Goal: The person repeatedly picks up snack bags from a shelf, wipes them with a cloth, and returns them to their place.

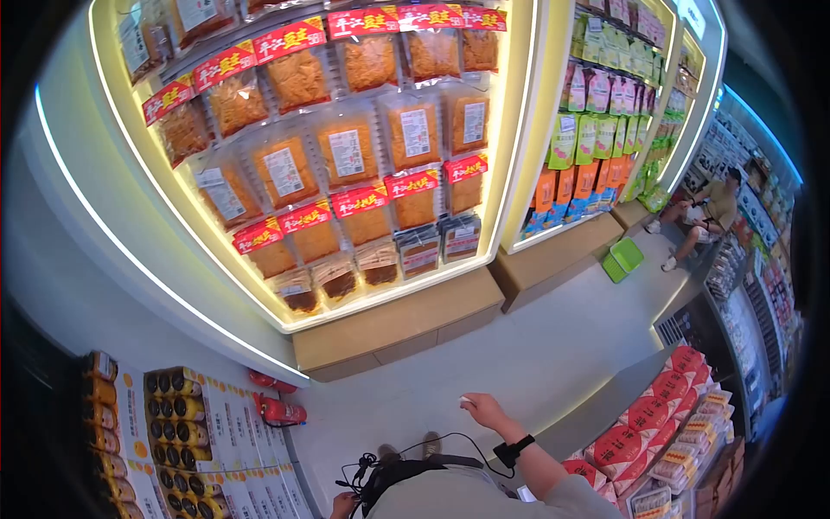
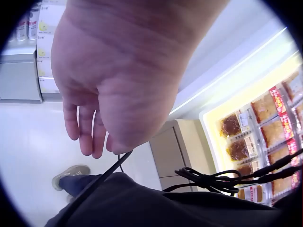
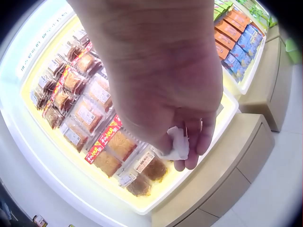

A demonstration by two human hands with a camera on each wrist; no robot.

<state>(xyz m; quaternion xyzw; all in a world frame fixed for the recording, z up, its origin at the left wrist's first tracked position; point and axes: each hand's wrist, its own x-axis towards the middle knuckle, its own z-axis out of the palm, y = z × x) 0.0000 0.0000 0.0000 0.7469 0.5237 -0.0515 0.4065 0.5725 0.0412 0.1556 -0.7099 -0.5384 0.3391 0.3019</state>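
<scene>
The right hand (image 1: 484,410) reaches out over the floor with a small white crumpled piece (image 3: 179,144) pinched between thumb and curled fingers; it looks like tissue. Low at the person's side is the left hand (image 1: 344,505), partly cut off by the head view's edge. In the left wrist view that left hand (image 2: 113,90) hangs with loosely bent fingers, nothing seen in it. A black strap (image 2: 94,185) passes just below its fingers, and a bundle of black cable (image 2: 208,177) hangs beside it.
A lit wall shelf (image 1: 346,156) holds packaged snacks above wooden cabinets (image 1: 402,333). Red fire extinguishers (image 1: 284,412) stand at left by stacked boxes (image 1: 233,432). Red packages (image 1: 640,432) fill a right-hand display. A green basket (image 1: 622,259) and a seated person (image 1: 711,212) are farther off.
</scene>
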